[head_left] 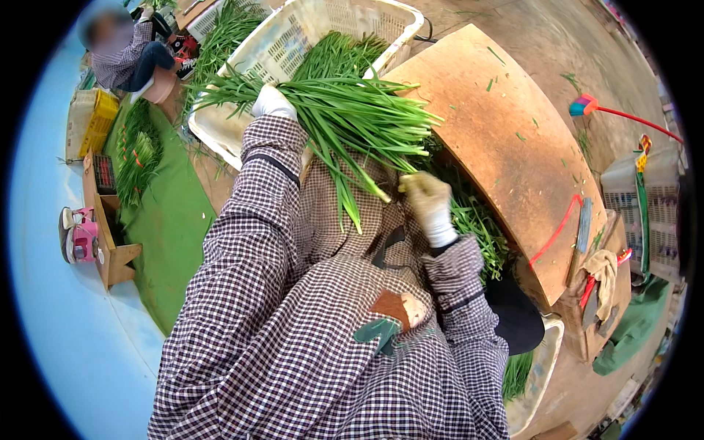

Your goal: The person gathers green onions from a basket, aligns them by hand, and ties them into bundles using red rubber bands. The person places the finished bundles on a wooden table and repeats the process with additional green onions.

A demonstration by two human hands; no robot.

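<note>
My left hand, in a white glove, is closed around a bunch of long green leaves, apparently garlic chives. Their leafy tips hang out to the left of the hand, and the pale stem ends fan out to the right. Some stems droop apart from the rest over my checked apron. My right hand, in a stained glove, has its fingers curled just below the stem ends. It is blurred, and whether it pinches a stem is unclear. Beyond the bunch, a white plastic crate contains more chives.
A wooden board with leaf scraps lies to the right, with loose greens beneath its near edge. Red-tied bundles rest on a green sheet at left. A seated person is at upper left. A broom lies far right.
</note>
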